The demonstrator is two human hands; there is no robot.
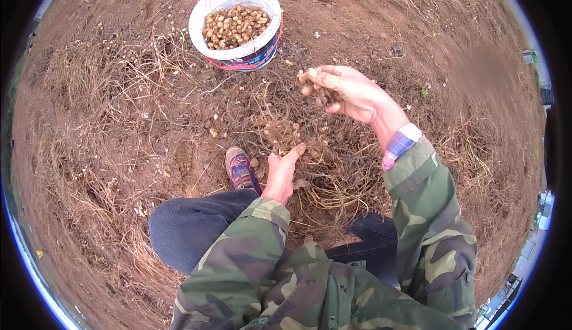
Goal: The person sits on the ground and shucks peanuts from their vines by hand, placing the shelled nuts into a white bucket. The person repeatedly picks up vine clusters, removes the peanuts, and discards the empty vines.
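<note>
My left hand [282, 171] is closed around a bunch of dried peanut plants [281, 135], whose tangled roots and stems spread out beyond my thumb. Up and to the right, my right hand [346, 90] is curled around several soil-covered peanuts [328, 95], partly hidden by the fingers. It is raised to the right of a white plastic bucket [196, 32] and apart from it. Inside the bucket lies a heap of unshelled peanuts [234, 26], below the rim.
A pile of pulled stems [344, 187] lies between my legs. My shoe [242, 171] is left of my left hand. Dry plants [147, 61] lie across the soil on the left, and loose peanuts [213, 132] are scattered near the shoe.
</note>
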